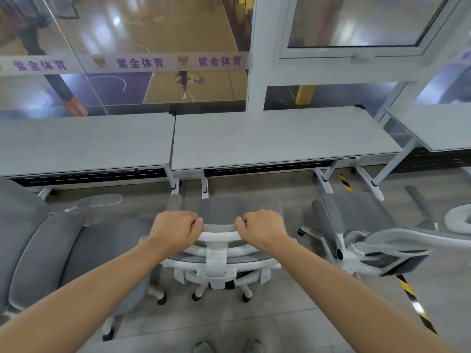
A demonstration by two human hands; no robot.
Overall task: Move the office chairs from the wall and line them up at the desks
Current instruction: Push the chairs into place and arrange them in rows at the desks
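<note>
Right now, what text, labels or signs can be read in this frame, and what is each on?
"紫金体育": purple characters on the frosted band across the glass wall, printed three times along it.
Small emblems between the repeats: too blurred to read.
Chairs and desks: no readable text.

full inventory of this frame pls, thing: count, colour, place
middle chair: 1, grey mesh and white frame, centre, facing the desks, held by its backrest top
left chair: 1, grey, left of the middle chair
right chair: 1, grey and white, right, turned sideways
desks: 3 in view, pale grey tops on white legs, in a row under the window
glass wall: 1, with a white strip of purple lettering, behind the desks
hazard tape: yellow and black, on the floor at right
shoes: 2, grey, bottom edge
left hand: grip closed on the backrest top
right hand: grip closed on the backrest top
</note>
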